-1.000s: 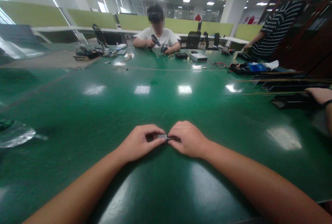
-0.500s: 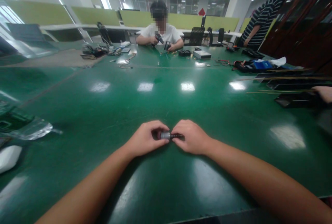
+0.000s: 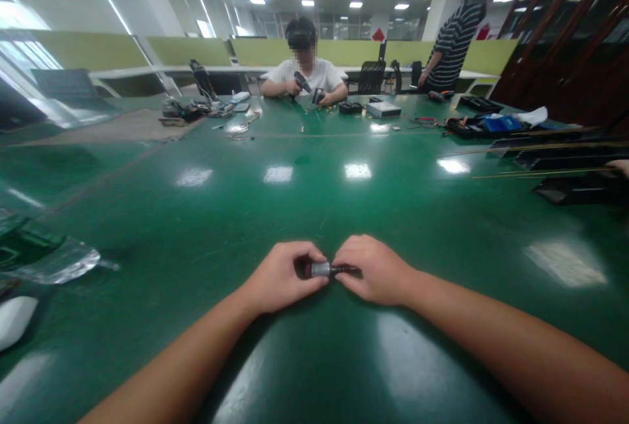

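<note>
My left hand (image 3: 280, 276) and my right hand (image 3: 376, 269) meet low on the green table (image 3: 314, 201), fingers curled. Between them they pinch a small part (image 3: 322, 269), silver at the left end and dark at the right. The left fingers grip the silver end, the right fingers the dark end. What the part is I cannot make out. Both forearms rest on the table.
A clear plastic bag (image 3: 46, 260) and a white object (image 3: 14, 319) lie at the left. Dark trays and thin rods (image 3: 555, 158) sit at the right. Across the table a seated person (image 3: 304, 73) holds a power drill among small parts; another person (image 3: 455, 34) stands at the back right.
The view has swung left and tilted, so the bag and white object came into sight. My hands stay together on the small part, barely moving.
</note>
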`<state>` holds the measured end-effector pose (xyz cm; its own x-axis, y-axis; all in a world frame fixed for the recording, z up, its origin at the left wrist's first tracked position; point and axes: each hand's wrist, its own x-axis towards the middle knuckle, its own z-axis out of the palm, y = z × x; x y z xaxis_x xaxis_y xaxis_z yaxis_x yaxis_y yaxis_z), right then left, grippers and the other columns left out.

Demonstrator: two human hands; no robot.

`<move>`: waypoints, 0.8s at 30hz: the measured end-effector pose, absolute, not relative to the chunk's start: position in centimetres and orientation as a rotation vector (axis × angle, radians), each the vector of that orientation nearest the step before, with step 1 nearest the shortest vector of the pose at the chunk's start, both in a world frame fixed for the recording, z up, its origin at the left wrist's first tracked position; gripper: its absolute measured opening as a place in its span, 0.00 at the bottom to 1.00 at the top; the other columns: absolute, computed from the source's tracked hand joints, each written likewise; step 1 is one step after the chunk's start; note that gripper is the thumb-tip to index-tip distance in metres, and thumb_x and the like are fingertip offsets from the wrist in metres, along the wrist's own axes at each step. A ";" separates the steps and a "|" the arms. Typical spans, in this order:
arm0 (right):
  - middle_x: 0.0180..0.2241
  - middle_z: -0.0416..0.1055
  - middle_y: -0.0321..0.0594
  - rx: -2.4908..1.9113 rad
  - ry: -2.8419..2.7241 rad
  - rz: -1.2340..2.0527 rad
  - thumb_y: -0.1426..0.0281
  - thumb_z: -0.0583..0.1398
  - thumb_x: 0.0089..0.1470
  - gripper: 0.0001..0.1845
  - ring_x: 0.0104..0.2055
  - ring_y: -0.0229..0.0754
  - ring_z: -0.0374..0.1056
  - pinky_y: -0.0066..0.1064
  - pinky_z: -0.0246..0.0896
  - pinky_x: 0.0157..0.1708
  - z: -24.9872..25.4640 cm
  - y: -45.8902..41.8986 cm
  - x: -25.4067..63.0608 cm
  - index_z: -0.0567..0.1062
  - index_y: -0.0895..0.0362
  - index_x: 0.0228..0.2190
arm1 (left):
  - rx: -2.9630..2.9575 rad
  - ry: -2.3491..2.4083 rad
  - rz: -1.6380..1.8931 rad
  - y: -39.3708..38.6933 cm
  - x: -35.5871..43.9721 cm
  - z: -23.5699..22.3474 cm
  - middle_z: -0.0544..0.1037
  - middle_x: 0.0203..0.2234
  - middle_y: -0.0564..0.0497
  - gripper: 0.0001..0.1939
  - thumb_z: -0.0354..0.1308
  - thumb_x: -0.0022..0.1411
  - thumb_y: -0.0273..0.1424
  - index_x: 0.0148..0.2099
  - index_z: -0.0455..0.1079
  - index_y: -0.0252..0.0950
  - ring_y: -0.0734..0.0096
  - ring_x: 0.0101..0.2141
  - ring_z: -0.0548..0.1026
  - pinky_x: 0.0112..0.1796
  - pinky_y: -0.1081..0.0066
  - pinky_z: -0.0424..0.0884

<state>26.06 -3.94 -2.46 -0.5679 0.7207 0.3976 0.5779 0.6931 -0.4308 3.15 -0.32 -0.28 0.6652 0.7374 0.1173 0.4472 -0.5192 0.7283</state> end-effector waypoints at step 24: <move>0.39 0.79 0.41 -0.998 -2.332 0.420 0.72 0.64 0.57 0.06 0.44 0.45 0.72 0.37 0.63 0.47 -2.6 -4.1 26.6 0.78 0.56 0.38 | 2.164 0.922 0.566 -0.5 3.3 0.0 0.80 0.30 0.50 0.07 0.66 0.55 0.31 0.36 0.77 0.34 0.67 0.31 0.76 0.35 0.72 0.71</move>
<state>26.59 -4.06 -2.65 -0.5639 0.7368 0.3731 0.5602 0.6732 -0.4827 3.30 -0.52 -0.01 0.6501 0.7512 0.1144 0.4420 -0.4963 0.7472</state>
